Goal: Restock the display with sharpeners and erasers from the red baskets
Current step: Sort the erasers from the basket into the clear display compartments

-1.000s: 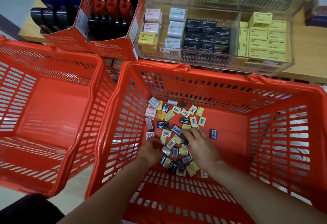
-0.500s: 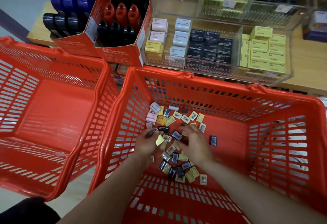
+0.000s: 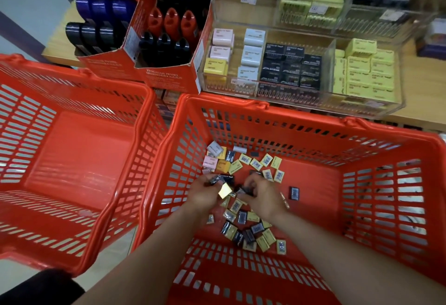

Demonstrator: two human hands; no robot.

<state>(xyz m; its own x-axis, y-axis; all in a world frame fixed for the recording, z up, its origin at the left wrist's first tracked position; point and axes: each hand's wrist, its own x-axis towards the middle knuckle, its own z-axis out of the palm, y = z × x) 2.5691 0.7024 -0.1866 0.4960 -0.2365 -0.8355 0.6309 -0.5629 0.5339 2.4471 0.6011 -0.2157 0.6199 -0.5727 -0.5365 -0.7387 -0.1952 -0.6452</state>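
Hands are both down in the right basket (image 3: 277, 109), working the eraser pile (image 3: 243, 220) on its floor. Left hand (image 3: 205, 191) now pinches a small clutch: a dark wrapped eraser at the fingertips and a yellow eraser (image 3: 225, 190) sticking out below. A second ago it lay flat on the pile holding nothing, so pickup has started. Right hand (image 3: 261, 192) has curled over dark erasers (image 3: 246, 187) in the middle of the pile; fingers look closed round one or two, though blur hides how many. Before, those fingers were spread over the heap.

Pile status: mixed yellow and dark erasers, plus a few pink, grey and orange ones at the far left corner. One dark eraser (image 3: 294, 193) lies apart on the right. Plenty left.

Left basket (image 3: 72, 150) shows only bare red floor from here, so it looks done.

Display case (image 3: 301, 80) sits on the tabletop (image 3: 424, 82) just beyond the right basket: pastel erasers left, dark ones centre, yellow ones right. Sharpener boxes (image 3: 166, 37) at far left look well filled.

Read: gathering is under way, nothing placed from this handful yet. Colours in the hands are mixed, so they probably need sorting into separate compartments. Next step is likely a lift out toward the case; loosely pinched pieces could drop.
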